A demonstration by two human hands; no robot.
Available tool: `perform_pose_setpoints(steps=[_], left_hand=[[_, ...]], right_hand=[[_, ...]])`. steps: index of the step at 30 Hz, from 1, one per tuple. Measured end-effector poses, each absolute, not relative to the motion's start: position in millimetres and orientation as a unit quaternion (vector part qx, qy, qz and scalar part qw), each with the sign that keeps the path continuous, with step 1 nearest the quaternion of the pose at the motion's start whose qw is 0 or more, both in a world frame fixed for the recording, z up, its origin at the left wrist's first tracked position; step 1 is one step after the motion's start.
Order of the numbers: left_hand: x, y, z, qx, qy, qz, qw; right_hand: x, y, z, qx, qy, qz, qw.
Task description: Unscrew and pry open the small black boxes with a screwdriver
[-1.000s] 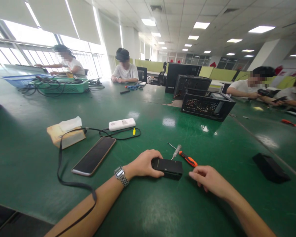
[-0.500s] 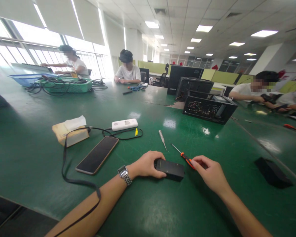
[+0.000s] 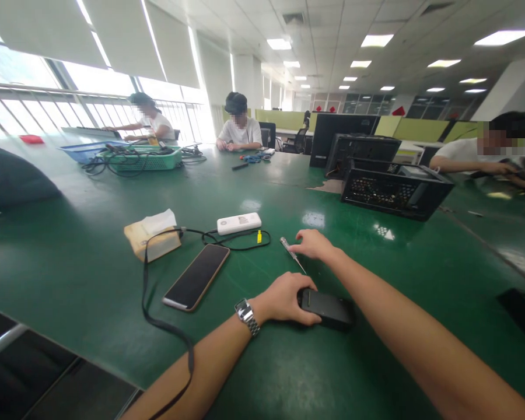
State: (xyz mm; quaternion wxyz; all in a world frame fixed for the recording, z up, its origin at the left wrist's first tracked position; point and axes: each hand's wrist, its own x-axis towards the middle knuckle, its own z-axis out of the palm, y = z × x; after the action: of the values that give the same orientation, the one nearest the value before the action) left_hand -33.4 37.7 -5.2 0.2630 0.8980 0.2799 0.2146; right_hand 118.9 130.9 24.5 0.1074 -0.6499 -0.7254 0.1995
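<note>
My left hand [image 3: 286, 298] is closed on the left end of a small black box [image 3: 330, 309] that lies flat on the green table [image 3: 91, 256]. A metal watch [image 3: 246, 313] is on that wrist. My right hand [image 3: 312, 244] reaches forward across the box, and its bent fingers pinch a small silver screwdriver [image 3: 289, 249] lying on the table. The screwdriver's thin tip points back toward the box. The orange-handled screwdriver is not in sight.
A phone [image 3: 196, 277] lies face up to the left, with a white power bank [image 3: 238, 223], a tissue pack [image 3: 152, 236] and a black cable [image 3: 166, 326] near it. An open black computer case [image 3: 396, 189] stands behind on the right. Other people sit around the table.
My right hand left the orange screwdriver beside the box and moved forward and left to the silver screwdriver. My left hand stayed on the black box. The camera turned left.
</note>
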Motion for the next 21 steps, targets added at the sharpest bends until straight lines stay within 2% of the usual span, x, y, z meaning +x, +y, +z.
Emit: perform_pose_setpoints(steps=[3, 7, 13, 14, 16, 18, 21], left_hand=[[-32, 36, -6, 0.901, 0.277, 0.219, 0.252], [-30, 35, -3, 0.898, 0.289, 0.228, 0.242], [-28, 38, -7, 0.830, 0.381, 0.277, 0.300], [-28, 39, -8, 0.816, 0.392, 0.289, 0.310], [-26, 40, -10, 0.797, 0.409, 0.304, 0.325], [-26, 40, -10, 0.787, 0.415, 0.309, 0.335], [-25, 38, -9, 0.790, 0.402, 0.309, 0.345]], right_hand=[[107, 132, 21, -0.638, -0.724, 0.229, 0.127], [132, 113, 36, -0.628, -0.696, 0.265, 0.224], [201, 28, 69, -0.575, -0.603, 0.301, 0.464], [208, 11, 70, -0.529, -0.540, 0.354, 0.551], [216, -19, 65, -0.460, -0.426, 0.443, 0.640], [217, -40, 53, -0.428, -0.364, 0.493, 0.665], [210, -57, 29, -0.423, -0.359, 0.500, 0.665]])
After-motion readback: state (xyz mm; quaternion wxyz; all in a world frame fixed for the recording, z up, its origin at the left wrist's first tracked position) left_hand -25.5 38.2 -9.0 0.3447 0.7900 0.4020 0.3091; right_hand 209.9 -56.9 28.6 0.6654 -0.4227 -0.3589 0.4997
